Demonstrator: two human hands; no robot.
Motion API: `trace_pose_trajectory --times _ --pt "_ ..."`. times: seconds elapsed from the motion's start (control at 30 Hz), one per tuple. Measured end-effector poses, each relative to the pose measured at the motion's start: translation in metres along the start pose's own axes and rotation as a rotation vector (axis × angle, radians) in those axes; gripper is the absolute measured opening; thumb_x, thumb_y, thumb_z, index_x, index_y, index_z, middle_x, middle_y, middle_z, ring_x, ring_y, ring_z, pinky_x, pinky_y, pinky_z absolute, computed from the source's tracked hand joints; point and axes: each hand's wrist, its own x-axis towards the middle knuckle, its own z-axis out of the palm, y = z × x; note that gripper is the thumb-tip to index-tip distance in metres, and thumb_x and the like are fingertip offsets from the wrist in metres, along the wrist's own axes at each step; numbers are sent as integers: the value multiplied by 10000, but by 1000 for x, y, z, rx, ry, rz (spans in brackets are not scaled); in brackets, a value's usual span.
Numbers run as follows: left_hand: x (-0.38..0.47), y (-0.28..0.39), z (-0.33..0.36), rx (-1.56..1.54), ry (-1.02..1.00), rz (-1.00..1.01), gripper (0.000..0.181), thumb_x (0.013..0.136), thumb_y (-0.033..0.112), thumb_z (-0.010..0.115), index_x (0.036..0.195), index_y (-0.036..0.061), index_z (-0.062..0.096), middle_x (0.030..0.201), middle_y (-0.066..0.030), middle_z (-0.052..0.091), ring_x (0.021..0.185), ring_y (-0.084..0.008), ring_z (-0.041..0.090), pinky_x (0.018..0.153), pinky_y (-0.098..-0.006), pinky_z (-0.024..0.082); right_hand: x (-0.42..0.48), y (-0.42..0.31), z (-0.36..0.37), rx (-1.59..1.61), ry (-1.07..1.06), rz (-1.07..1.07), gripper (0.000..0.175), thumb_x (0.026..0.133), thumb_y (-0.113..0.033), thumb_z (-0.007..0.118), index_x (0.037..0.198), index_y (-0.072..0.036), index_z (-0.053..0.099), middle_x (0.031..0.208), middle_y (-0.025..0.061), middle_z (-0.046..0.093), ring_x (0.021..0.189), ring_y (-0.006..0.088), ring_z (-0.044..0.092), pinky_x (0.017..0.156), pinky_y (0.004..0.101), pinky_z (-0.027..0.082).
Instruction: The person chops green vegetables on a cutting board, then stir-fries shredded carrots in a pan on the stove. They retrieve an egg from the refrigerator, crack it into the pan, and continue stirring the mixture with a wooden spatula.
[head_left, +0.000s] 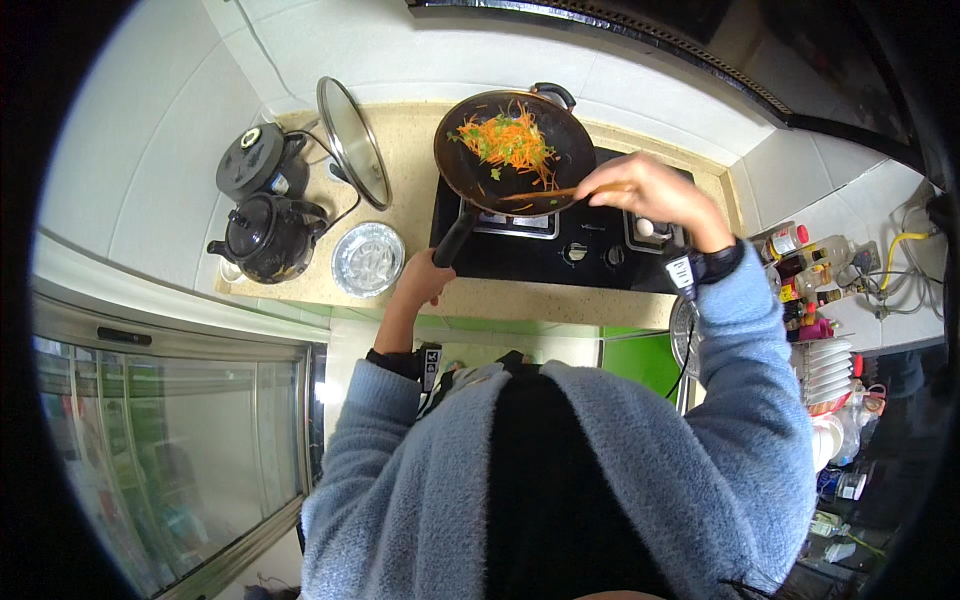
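Observation:
My left hand (425, 279) grips the end of the black handle (454, 241) of a dark wok (469, 176). The wok is over the left side of a black gas stove (517, 259). Shredded carrot (506, 142) mixed with green pieces lies heaped toward the wok's far side, with a few loose shreds nearer its front rim. In my right hand (645, 187), above the wok's right edge, is a slim wooden utensil (536, 194). Its tip reaches down inside the wok near the front; whether it is a spatula or chopsticks I cannot tell.
Left of the stove, a glass lid (352, 142) leans upright beside a black electric pot (251, 165). A dark kettle (259, 236) and a foil bowl (367, 259) stand nearer. Bottles (814, 281) and stacked white plates (829, 367) line the right. A range hood (675, 60) overhangs the stove.

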Motion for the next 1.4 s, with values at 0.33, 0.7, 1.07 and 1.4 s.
trace_pose_trajectory --times 0.33,0.7,1.07,1.4 --pt "-5 6 -3 -3 -8 -8 370 759 155 660 1043 -79 619 620 -116 599 475 -217 609 422 -355 500 1 10 13 -355 228 102 187 888 -130 682 1066 -96 725 1082 100 726 989 278 703 873 384 565" --pt "0 -3 0 -15 -5 10 406 765 152 664 1090 -87 618 640 -122 607 479 -211 609 418 -350 496 -29 33 78 -475 283 155 360 791 -32 648 1116 -179 701 1177 65 682 952 311 685 783 403 565" --pt "-8 9 0 -66 -30 20 286 819 199 725 931 -38 608 579 -62 554 432 -159 549 389 -313 449 -90 92 114 -431 318 182 473 803 -152 755 1257 -241 654 1371 115 543 1167 332 571 953 408 510" --pt "-14 -8 -6 -49 130 -17 564 866 358 747 1247 -12 555 757 -24 578 586 -88 506 481 -239 403 -147 123 92 -301 619 458 734 897 -560 612 1485 -160 428 1518 186 399 1380 373 405 1133 447 338"
